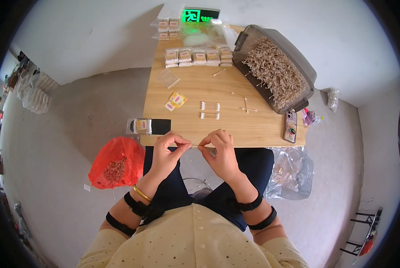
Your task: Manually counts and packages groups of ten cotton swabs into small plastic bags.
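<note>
Just over the table's front edge, my left hand (165, 155) and my right hand (222, 156) each pinch one end of a cotton swab (194, 146), which shows as a thin pale stick between the fingertips. Its tips are hidden by my fingers. Beyond the hands lie an upper row of cotton swabs (209, 106) and a lower row of swabs (209, 115), set side by side. A pack of swabs (142, 126) rests near my left hand, partly on a black pad (161, 127). Yellow and white cards (176, 101) lie farther back.
A grey bin (305, 67) heaped with swabs occupies the table's right side. Packed swab bags (199, 56) line the back. A few loose swabs (239, 95) and a phone (290, 127) lie on the right. Below hang a red bag (133, 156) and a clear bag (293, 174).
</note>
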`<action>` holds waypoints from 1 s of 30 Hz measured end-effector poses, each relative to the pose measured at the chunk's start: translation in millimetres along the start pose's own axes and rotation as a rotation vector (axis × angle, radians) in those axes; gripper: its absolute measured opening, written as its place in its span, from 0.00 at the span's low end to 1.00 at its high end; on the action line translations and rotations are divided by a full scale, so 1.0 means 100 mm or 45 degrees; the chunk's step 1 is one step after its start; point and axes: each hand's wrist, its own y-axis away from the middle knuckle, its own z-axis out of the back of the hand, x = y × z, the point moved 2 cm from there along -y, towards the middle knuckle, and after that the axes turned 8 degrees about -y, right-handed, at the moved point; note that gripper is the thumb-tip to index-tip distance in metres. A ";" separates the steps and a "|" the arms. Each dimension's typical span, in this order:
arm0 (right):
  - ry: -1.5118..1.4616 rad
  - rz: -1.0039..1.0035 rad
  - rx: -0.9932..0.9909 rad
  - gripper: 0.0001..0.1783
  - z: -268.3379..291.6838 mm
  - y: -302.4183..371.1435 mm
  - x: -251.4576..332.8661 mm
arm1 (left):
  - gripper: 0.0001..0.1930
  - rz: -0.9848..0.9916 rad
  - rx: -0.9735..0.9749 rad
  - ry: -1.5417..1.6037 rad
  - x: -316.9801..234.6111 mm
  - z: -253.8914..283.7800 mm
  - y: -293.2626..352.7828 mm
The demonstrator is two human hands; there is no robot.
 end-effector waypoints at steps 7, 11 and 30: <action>0.296 0.289 -0.144 0.12 0.03 0.01 0.12 | 0.05 0.107 0.031 -0.004 0.01 -0.01 -0.04; 0.376 0.343 -0.129 0.11 -0.03 0.01 0.16 | 0.06 0.111 0.018 -0.119 0.01 0.06 -0.02; -0.148 0.004 0.383 0.14 -0.68 -0.03 0.17 | 0.06 0.163 0.199 -0.631 0.31 1.27 0.67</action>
